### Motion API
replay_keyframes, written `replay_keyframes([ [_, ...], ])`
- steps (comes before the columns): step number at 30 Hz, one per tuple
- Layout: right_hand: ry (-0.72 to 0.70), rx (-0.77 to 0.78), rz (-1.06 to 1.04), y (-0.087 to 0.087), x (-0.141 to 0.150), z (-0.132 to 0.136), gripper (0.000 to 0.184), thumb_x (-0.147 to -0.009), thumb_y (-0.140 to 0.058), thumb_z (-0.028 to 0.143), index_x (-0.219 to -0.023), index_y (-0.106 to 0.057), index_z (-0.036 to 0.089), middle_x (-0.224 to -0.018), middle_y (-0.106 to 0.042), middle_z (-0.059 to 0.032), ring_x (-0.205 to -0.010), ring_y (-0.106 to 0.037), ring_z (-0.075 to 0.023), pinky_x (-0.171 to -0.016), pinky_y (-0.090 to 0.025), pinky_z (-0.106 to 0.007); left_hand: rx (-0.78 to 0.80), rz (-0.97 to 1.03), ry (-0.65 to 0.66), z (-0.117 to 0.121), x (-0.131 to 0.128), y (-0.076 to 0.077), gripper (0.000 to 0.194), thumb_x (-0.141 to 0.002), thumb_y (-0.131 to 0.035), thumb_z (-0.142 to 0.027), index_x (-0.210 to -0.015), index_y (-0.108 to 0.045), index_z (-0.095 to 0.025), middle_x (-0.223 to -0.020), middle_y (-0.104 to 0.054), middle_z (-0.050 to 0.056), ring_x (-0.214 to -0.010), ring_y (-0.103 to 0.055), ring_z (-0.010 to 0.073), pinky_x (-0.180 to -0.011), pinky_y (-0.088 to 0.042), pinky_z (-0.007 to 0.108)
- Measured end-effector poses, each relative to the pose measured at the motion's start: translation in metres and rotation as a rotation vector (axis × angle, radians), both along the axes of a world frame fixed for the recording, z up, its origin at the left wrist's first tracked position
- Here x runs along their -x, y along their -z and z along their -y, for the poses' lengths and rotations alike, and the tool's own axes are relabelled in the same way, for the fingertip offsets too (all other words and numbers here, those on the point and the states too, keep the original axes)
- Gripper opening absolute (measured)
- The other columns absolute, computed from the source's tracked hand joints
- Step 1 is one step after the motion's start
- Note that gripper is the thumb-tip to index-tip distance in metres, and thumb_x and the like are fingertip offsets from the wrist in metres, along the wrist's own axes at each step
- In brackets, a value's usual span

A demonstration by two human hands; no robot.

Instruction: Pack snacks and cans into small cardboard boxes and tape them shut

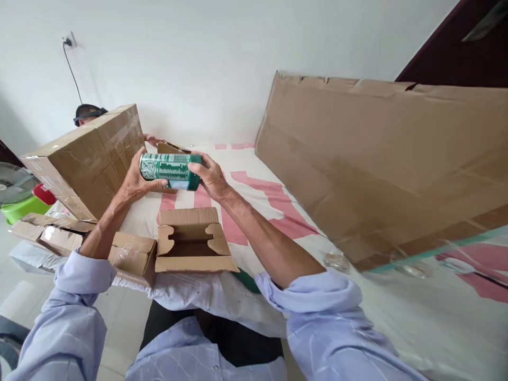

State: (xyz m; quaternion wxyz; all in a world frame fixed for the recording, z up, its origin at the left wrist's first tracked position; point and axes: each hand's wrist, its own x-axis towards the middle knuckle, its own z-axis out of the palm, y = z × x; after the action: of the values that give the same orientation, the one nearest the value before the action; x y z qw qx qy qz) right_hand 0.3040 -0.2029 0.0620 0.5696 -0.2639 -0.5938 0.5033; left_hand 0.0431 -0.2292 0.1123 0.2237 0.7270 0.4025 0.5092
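Note:
A green cylindrical can (170,170) with white print lies sideways in the air between my two hands. My left hand (137,177) is closed around its left end, thumb along the lower front. Around the right end, which has a darker green lid or cap, my right hand (210,174) is wrapped. Below the can stands an open cardboard box (195,263) with its flaps up; its inside is dark, and I cannot make out anything in it. Left of that box sits a small closed cardboard box (133,254).
A tall stack of taped cartons (85,164) stands at left, with another person's head and hand (151,139) behind it. A big cardboard sheet (381,164) leans at right. White-and-pink cloth (254,196) covers the table. A fan (16,182) stands far left.

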Motion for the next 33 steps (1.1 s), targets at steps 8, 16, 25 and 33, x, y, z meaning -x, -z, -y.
replay_keyframes([
  [8, 0.017, -0.064, 0.015, 0.004, -0.005, 0.008, 0.09, -0.075, -0.084, 0.074, -0.145, -0.056, 0.024, -0.14, -0.067, -0.012, -0.132, -0.064, -0.0322, -0.116, -0.053, -0.055, -0.285, -0.865, -0.143, 0.023, -0.016, -0.029, 0.1, -0.071, -0.092, -0.054, -0.157, -0.048, -0.03, -0.151, -0.054, 0.013, -0.133, -0.059, 0.0397, -0.103, -0.057, 0.054],
  [16, 0.143, 0.101, 0.405, 0.094, -0.061, 0.032, 0.108, -0.07, -0.092, 0.068, -0.162, -0.051, 0.027, -0.164, -0.053, -0.0189, -0.15, -0.051, -0.0429, -0.119, -0.048, -0.065, -0.097, -0.982, -0.119, -0.049, 0.022, 0.041, 0.09, -0.066, -0.09, -0.034, -0.148, -0.054, -0.026, -0.146, -0.054, 0.013, -0.132, -0.057, 0.0398, -0.109, -0.053, 0.054],
  [25, -0.089, 0.341, 0.527, 0.138, -0.082, 0.053, 0.046, -0.075, -0.081, 0.059, -0.069, -0.067, 0.017, -0.062, -0.058, 0.0014, -0.057, -0.053, -0.0134, -0.052, -0.042, -0.027, 0.1, -0.939, -0.122, -0.131, 0.063, 0.122, 0.089, -0.059, -0.092, -0.031, -0.141, -0.058, -0.022, -0.133, -0.056, 0.012, -0.122, -0.061, 0.0373, -0.11, -0.052, 0.052],
  [33, 0.09, 0.312, 0.49, 0.127, -0.08, -0.013, 0.041, -0.074, -0.081, 0.056, -0.074, -0.069, 0.017, -0.06, -0.059, 0.0013, -0.06, -0.058, -0.016, -0.054, -0.045, -0.026, 0.138, -0.775, -0.123, -0.159, 0.064, 0.172, 0.088, -0.065, -0.09, -0.029, -0.146, -0.057, -0.023, -0.144, -0.054, 0.014, -0.129, -0.059, 0.0359, -0.115, -0.05, 0.05],
])
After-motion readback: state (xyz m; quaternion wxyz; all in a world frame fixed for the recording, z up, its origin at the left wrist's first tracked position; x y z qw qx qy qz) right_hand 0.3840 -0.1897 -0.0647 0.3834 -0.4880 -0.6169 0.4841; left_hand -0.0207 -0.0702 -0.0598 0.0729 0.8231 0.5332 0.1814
